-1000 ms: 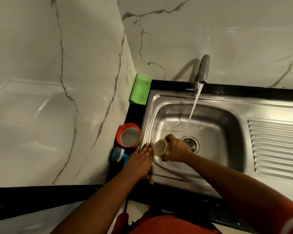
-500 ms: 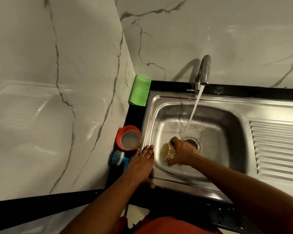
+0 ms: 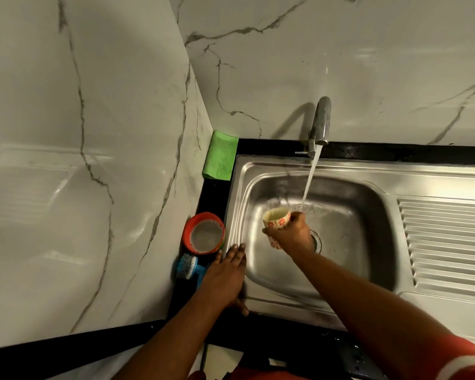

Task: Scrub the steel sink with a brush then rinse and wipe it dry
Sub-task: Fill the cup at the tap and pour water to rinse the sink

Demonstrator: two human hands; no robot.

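The steel sink [image 3: 258,171] fills the right half of the head view, and its tap [image 3: 320,122] is running a stream into the basin. My right hand [image 3: 292,237] grips a small cream cup with red flowers [image 3: 276,218] over the basin, mouth tilted up and just left of the stream. My left hand [image 3: 226,275] lies flat on the sink's left rim, fingers together, holding nothing. A blue brush [image 3: 188,267] lies on the black counter just left of that hand. A green cloth [image 3: 221,155] leans in the back left corner.
A red-rimmed round tub [image 3: 203,233] with grey contents stands between the brush and the cloth. The ribbed drainboard [image 3: 447,242] extends to the right of the basin. Marble walls close in the left and back sides. The drain [image 3: 316,242] is partly hidden by my right hand.
My right hand has lifted the cup from near the basin's front left wall and turned it up toward the water stream. My left hand has stayed on the rim.
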